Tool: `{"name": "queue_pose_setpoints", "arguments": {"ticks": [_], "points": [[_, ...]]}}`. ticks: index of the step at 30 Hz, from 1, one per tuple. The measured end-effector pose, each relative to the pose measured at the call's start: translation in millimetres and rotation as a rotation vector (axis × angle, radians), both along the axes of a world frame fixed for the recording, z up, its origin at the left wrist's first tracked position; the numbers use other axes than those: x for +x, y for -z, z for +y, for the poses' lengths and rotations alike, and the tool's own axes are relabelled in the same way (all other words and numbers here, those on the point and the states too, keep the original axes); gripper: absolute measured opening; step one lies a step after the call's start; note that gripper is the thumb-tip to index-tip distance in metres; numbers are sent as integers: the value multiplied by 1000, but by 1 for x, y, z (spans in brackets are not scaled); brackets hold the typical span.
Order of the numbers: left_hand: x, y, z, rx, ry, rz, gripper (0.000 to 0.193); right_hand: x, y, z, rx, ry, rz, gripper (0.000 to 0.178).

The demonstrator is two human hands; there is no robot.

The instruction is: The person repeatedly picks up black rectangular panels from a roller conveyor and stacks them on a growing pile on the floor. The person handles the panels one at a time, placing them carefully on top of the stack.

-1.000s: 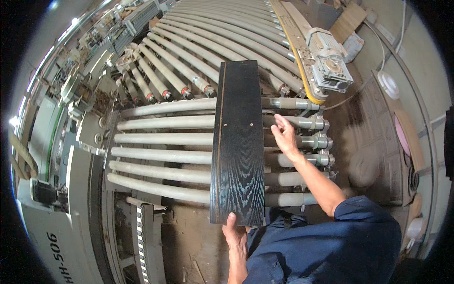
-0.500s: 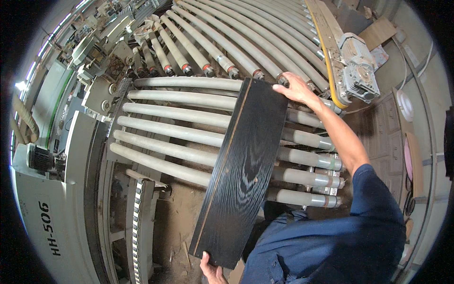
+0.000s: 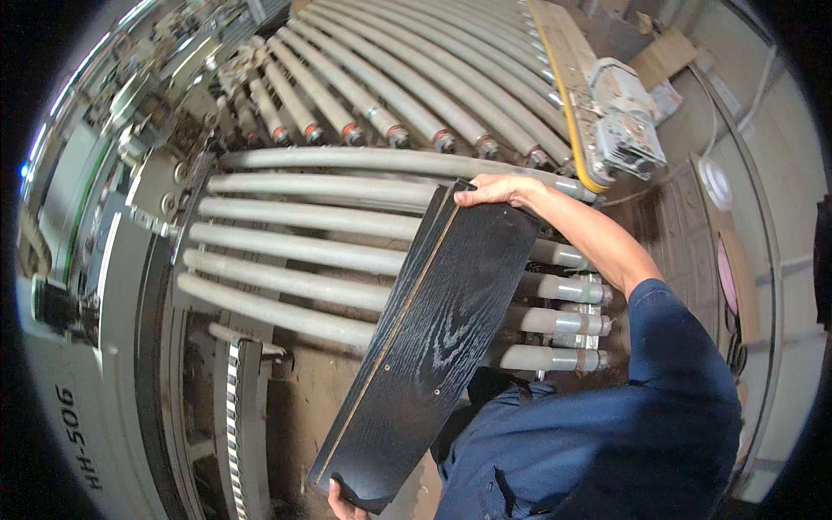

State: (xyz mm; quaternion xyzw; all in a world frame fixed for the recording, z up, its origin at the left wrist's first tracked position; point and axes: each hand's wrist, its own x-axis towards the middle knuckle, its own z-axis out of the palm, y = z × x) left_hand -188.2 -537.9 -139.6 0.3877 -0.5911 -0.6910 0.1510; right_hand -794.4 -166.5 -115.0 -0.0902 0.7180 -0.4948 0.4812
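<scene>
A long black wood-grain board (image 3: 438, 334) slants across the middle, held over the rollers. A thin light-brown groove runs along its left long side, and small round holes dot its face. My right hand (image 3: 498, 191) grips the far end, thumb on top at the corner. At the near end my left hand (image 3: 347, 504) holds the board's lower edge; only part of that hand shows at the picture's bottom, its other fingers hidden.
Grey conveyor rollers (image 3: 303, 247) lie beneath and left of the board, with more rollers (image 3: 416, 82) fanning out beyond. A grey motor (image 3: 628, 121) sits on a yellow-edged beam at far right. A pale machine housing (image 3: 69, 416) and a narrow black-and-white strip (image 3: 232, 425) stand at left.
The board has shifted toward me and a little left in the picture. My right hand has moved from its far right corner to its far left corner. The camera view has shifted too.
</scene>
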Motion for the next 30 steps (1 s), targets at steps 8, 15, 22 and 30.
{"name": "queue_pose_setpoints", "arguments": {"ticks": [8, 15, 22, 30], "points": [[-85, 9, -35, 56, 183, 55, 77, 115, -35, 148, -42, 421, 311, 63], [-240, -33, -47, -18, 483, 265, 103, 196, -21, 307, -457, 894, 414, 99], [-267, -17, -77, -470, 746, 93, 84, 244, 34, 336, -604, 931, 402, 86], [-255, -19, -29, -279, 557, 137, 72, 248, 48, 333, -717, 944, 518, 86]]}}
